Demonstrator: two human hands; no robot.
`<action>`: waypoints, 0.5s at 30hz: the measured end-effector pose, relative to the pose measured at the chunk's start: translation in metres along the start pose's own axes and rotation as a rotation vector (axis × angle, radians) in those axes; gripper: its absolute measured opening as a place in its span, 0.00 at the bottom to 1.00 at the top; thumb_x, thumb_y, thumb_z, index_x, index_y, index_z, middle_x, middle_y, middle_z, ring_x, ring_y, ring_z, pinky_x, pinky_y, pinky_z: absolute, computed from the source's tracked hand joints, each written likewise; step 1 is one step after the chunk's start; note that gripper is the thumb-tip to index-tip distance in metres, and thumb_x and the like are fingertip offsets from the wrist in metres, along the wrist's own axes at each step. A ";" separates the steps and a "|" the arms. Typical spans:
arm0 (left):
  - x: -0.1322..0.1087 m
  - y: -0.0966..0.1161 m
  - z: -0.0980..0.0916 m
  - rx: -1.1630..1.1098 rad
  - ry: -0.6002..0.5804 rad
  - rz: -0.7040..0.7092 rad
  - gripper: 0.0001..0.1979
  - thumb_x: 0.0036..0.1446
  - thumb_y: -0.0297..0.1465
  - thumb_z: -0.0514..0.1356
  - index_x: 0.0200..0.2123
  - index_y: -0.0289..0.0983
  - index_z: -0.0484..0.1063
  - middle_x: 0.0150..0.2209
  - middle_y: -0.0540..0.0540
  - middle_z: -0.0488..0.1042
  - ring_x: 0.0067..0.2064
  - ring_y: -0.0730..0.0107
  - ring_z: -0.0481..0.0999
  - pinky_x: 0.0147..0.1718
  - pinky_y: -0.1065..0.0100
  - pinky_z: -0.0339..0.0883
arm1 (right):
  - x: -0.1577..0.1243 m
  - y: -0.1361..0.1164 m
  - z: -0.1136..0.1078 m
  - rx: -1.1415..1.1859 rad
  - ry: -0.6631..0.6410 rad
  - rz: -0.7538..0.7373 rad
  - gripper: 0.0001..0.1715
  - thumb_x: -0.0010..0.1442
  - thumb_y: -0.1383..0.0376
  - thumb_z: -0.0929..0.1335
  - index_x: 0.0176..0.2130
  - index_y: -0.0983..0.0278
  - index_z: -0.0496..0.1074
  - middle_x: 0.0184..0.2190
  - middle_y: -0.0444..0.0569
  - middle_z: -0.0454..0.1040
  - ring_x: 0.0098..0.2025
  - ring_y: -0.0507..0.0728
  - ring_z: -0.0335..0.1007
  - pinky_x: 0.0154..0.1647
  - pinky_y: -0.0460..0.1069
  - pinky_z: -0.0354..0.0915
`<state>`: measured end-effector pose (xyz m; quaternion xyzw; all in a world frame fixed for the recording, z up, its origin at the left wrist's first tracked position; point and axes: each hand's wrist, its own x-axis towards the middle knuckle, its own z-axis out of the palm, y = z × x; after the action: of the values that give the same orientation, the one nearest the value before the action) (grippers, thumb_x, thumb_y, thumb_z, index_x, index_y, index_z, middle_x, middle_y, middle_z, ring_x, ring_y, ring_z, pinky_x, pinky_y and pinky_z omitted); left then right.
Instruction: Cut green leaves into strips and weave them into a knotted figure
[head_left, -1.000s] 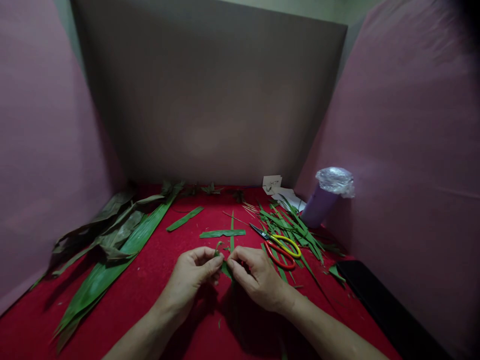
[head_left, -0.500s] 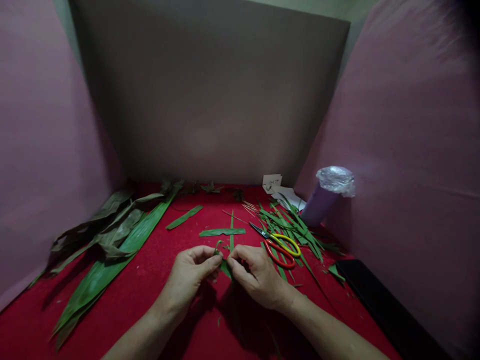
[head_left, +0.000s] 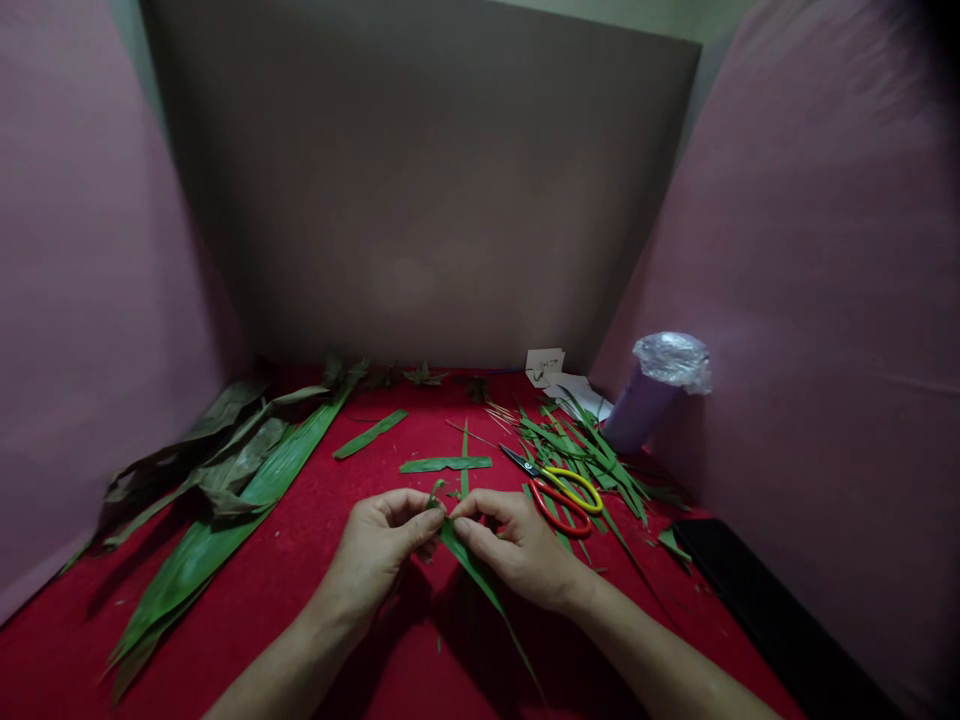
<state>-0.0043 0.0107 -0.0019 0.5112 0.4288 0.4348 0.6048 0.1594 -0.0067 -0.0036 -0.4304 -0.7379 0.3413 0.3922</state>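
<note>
The fingers (head_left: 427,522) of the left hand (head_left: 382,548) and those of the right hand (head_left: 519,552) are closed in matching pinches, thumb against forefinger. The tips meet almost nail to nail on one end of a narrow green strip (head_left: 484,590). That strip sits at the middle of the red tabletop (head_left: 315,600), just off its surface. A small curl of it pokes up above the pinch, and the long loose end runs back toward the person between the wrists. Only that short bit at the fingertips looks worked, so most of the strip's length seems unshaped. Just beyond the hands lie two short cut pieces (head_left: 445,464). To the right are closed scissors (head_left: 561,490) with red and yellow handles, resting on a loose heap of cut strips (head_left: 592,448). Thin sticks (head_left: 499,412) and paper slips (head_left: 545,366) lie behind, near a purple cup (head_left: 643,405) capped with crinkled film. Far left, whole leaves (head_left: 225,520) and dry brownish ones (head_left: 199,455) lie uncut. A black slab (head_left: 750,590) lies at the right edge.
</note>
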 end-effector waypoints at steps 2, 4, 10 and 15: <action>0.000 0.000 -0.002 -0.018 -0.037 -0.030 0.08 0.44 0.34 0.64 0.23 0.34 0.72 0.19 0.51 0.69 0.21 0.77 0.64 0.22 0.74 0.58 | 0.000 0.002 -0.001 0.084 -0.040 0.052 0.09 0.58 0.67 0.62 0.29 0.66 0.69 0.20 0.40 0.63 0.22 0.47 0.55 0.22 0.42 0.53; -0.001 0.000 -0.003 -0.044 -0.073 -0.059 0.08 0.45 0.34 0.63 0.24 0.34 0.72 0.19 0.51 0.69 0.21 0.77 0.64 0.21 0.74 0.58 | 0.000 0.003 -0.002 0.119 -0.070 0.079 0.08 0.57 0.66 0.63 0.29 0.67 0.70 0.20 0.40 0.63 0.22 0.47 0.55 0.22 0.42 0.53; -0.001 0.000 -0.003 -0.058 -0.068 -0.076 0.10 0.42 0.34 0.65 0.23 0.33 0.72 0.19 0.51 0.68 0.21 0.77 0.64 0.21 0.74 0.58 | -0.001 0.002 -0.001 0.013 -0.052 0.008 0.06 0.55 0.67 0.65 0.32 0.66 0.72 0.25 0.43 0.71 0.27 0.49 0.63 0.28 0.43 0.59; -0.002 -0.001 -0.001 -0.038 -0.045 -0.052 0.09 0.40 0.33 0.66 0.22 0.33 0.73 0.19 0.51 0.69 0.21 0.78 0.64 0.22 0.75 0.57 | -0.001 0.003 0.002 -0.010 0.003 -0.018 0.06 0.56 0.67 0.64 0.32 0.65 0.71 0.24 0.43 0.72 0.26 0.49 0.64 0.28 0.43 0.60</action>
<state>-0.0059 0.0093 -0.0031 0.4981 0.4198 0.4153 0.6350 0.1588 -0.0068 -0.0079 -0.4260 -0.7429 0.3335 0.3942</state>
